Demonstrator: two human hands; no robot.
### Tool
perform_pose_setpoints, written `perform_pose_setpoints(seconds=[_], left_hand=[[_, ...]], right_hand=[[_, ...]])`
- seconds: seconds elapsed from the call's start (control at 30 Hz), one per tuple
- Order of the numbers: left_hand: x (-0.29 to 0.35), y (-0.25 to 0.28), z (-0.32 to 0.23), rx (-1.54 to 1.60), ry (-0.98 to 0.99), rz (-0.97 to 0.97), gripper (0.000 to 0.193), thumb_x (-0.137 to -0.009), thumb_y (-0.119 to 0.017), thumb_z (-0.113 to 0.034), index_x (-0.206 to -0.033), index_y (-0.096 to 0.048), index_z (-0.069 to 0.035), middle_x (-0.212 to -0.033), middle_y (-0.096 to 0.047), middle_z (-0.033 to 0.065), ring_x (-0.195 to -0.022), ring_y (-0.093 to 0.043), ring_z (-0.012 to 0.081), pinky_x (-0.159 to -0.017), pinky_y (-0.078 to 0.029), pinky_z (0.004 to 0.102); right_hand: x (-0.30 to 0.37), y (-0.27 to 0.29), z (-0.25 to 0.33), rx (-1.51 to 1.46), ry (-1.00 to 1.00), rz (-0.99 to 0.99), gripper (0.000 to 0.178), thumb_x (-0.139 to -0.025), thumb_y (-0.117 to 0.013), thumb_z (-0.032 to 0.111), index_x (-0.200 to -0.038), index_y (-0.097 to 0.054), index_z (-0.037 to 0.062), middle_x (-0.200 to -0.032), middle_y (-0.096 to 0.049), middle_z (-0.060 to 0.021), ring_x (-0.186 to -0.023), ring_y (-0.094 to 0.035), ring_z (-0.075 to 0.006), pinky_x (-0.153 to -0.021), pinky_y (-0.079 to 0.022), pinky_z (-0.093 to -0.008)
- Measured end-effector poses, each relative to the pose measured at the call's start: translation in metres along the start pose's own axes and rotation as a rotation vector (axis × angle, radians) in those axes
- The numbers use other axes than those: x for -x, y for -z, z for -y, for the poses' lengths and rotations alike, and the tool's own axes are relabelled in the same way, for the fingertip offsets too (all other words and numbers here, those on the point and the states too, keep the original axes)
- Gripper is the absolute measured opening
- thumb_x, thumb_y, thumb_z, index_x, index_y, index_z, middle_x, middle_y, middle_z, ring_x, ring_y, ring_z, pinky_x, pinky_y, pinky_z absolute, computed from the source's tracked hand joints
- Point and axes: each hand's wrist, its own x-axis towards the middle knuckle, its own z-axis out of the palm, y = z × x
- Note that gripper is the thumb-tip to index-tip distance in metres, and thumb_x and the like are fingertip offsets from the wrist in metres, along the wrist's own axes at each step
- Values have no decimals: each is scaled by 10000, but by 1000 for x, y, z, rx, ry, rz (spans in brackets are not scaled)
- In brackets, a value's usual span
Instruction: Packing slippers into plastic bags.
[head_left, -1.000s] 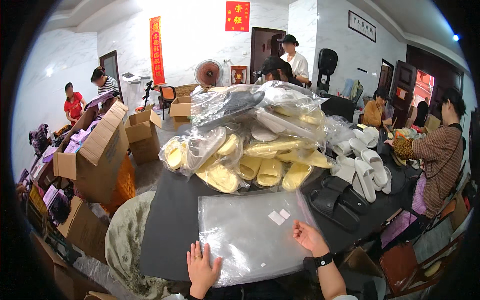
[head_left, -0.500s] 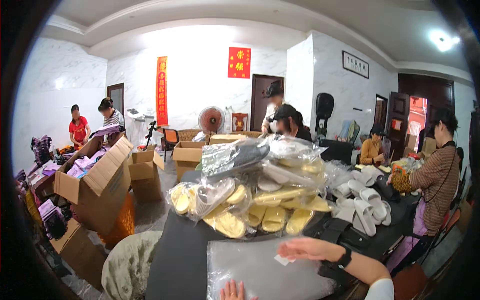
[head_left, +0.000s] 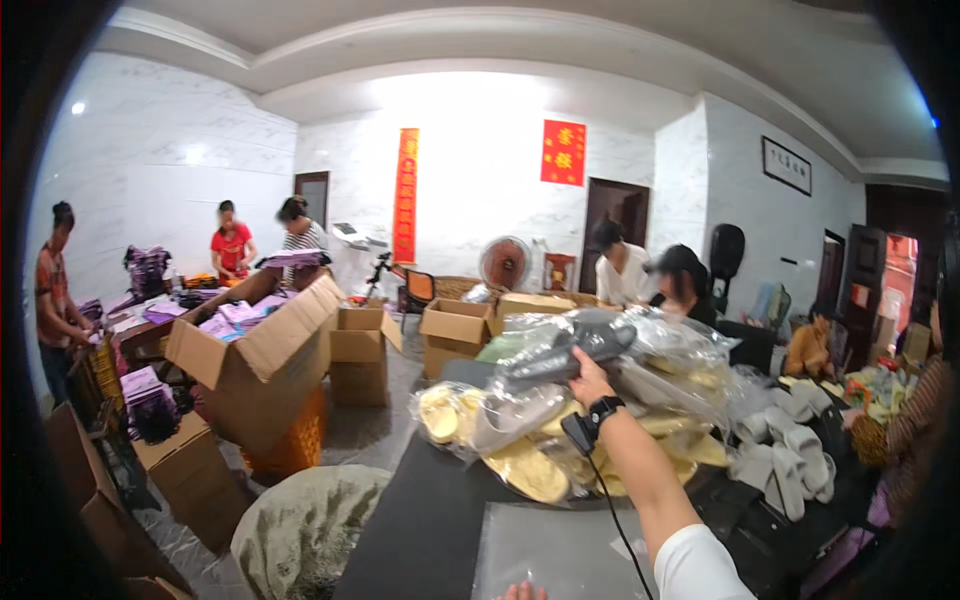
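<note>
A heap of plastic-bagged slippers, yellow (head_left: 528,470) and grey, rises on the dark table (head_left: 405,530). My right hand (head_left: 590,380), with a black band at the wrist, reaches over the heap. It is closed on a clear bag of dark grey slippers (head_left: 550,362) at the top; some fingers are hidden behind the bag. In front of the heap lies a flat stack of clear plastic bags (head_left: 545,545) with a small white slip on it. Only the fingertips of my left hand (head_left: 522,592) show at the lower edge, stretched out flat on these bags.
Loose pale slippers (head_left: 785,455) lie at the right of the table. Left stand open cardboard boxes (head_left: 275,390) and a pale green sack (head_left: 310,525). A black cable (head_left: 612,500) hangs from my wrist. Several people work around the room, one just behind the heap (head_left: 680,285).
My right hand has gone from above the flat plastic bags up and forward to the bagged dark grey slippers. The view has turned left. My left hand stays low on the bags.
</note>
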Motion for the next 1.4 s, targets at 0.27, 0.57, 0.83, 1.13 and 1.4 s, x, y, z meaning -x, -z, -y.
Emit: perform_pose_setpoints(seconds=[0.27,0.57,0.83,1.13,1.4], left_hand=[[9,18,-4,60,27,92,741,-782,-576,-487,-1306,-405,7,-1369,-345,244,-1280,-287,402,-1038,-236,503],[-10,40,4,-2,40,87,680,-810,-568,-439,-1282,-425,29,-1313,-423,235,-1228,-370,407,-1001,-304,493],[-10,27,6,79,-23,138,559,-825,-553,-423,-1240,-508,-52,-1255,-501,162,-1182,-431,358,-993,-281,525],[5,8,14,233,35,274,531,-837,-533,-284,-1318,-427,-85,-1350,-431,142,-1252,-389,320,-1053,-262,432],[-10,75,1,207,-209,539,453,-839,-577,-215,-1243,-482,-34,-1271,-484,185,-1186,-460,323,-929,-401,415]], right_hand=[[60,14,39,19,150,304,187,-794,-636,195,-933,-574,87,-935,-615,-46,-864,-577,-196,-805,-460,-353],[239,29,100,422,223,340,318,-896,-445,312,-1031,-596,68,-941,-601,-19,-841,-564,-154,-785,-451,-324],[235,105,82,733,-385,619,768,-698,-609,372,-1331,-405,-14,-1161,-531,-87,-794,-525,-129,-758,-419,-239],[220,175,119,1120,-225,385,414,-938,-497,253,-1267,-460,4,-1043,-616,-42,-853,-563,-81,-728,-460,-216],[338,257,122,1290,-628,295,330,-949,-470,255,-1133,-570,0,-986,-643,-72,-835,-619,-125,-724,-497,-248]])
